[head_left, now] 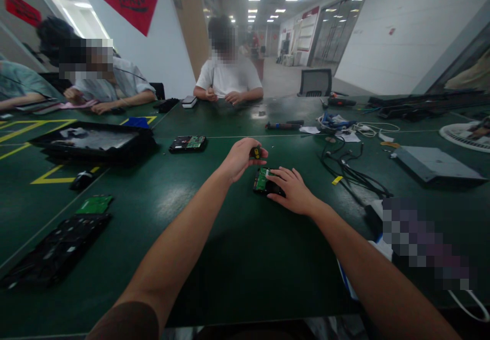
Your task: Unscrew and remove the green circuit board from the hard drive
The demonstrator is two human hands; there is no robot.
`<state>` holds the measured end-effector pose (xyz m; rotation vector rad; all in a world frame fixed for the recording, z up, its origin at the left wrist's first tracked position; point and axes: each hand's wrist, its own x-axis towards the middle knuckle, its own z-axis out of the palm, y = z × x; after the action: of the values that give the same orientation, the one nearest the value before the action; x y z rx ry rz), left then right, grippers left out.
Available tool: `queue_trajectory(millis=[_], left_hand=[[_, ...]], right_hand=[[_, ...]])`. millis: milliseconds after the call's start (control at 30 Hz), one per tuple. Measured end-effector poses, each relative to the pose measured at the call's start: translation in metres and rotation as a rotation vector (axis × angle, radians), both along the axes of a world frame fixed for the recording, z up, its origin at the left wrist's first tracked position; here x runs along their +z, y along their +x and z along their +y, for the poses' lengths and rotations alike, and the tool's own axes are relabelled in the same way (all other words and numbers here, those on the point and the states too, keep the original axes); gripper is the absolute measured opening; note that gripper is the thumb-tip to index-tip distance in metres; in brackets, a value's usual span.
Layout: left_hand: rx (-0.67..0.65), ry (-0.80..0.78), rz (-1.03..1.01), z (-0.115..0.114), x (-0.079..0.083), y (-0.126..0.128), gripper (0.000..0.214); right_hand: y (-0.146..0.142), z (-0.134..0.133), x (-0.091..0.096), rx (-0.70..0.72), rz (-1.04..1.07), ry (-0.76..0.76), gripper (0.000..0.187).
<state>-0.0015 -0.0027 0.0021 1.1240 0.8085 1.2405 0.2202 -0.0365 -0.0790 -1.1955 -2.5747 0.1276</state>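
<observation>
A hard drive [263, 180] with a green circuit board facing up lies on the dark green table [214, 258]. My right hand [291, 189] rests on its right side, fingers spread flat over it. My left hand [241, 157] hovers just above the drive, fingers curled round a small black and yellow screwdriver [255, 152] that points down at the board.
A second drive [188, 143] lies further back. A black tray [94, 143] stands at left, with a black panel [57, 250] and a green board [94, 204] nearer. Cables [348, 169] and a grey box [434, 162] lie at right. Several people sit along the far and left edges.
</observation>
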Motion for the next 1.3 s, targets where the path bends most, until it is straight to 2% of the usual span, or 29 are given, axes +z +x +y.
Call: queue_trajectory(millis=[233, 467, 567, 767, 933, 1100, 1300], left_hand=[[0.098, 0.117, 0.195, -0.0013, 0.0027, -0.0043, 0.022], [-0.015, -0.011, 0.043, -0.0073, 0.0079, 0.0013, 0.015], [-0.012, -0.007, 0.011, -0.0056, 0.0065, 0.0005, 0.013], [0.068, 0.100, 0.185, -0.0022, 0.0057, -0.0049, 0.022], [-0.024, 0.007, 0.077, -0.0077, 0.0073, 0.0007, 0.018], [0.007, 0.003, -0.016, -0.0052, 0.0038, 0.0010, 0.013], [0.078, 0.133, 0.185, -0.0030, 0.0043, -0.0025, 0.020]], right_hand=[[0.0001, -0.0004, 0.0025, 0.003, -0.006, -0.009, 0.059], [0.0002, 0.0007, -0.0011, -0.003, 0.004, 0.003, 0.058], [0.0001, 0.0009, -0.0018, -0.002, 0.005, 0.004, 0.059], [0.0002, 0.0001, -0.0002, 0.002, 0.001, 0.002, 0.057], [-0.0002, 0.0002, -0.0004, -0.001, 0.001, -0.001, 0.058], [-0.0003, 0.0003, 0.0000, -0.001, 0.006, -0.006, 0.059], [-0.0004, -0.0004, 0.0017, 0.001, 0.001, -0.011, 0.058]])
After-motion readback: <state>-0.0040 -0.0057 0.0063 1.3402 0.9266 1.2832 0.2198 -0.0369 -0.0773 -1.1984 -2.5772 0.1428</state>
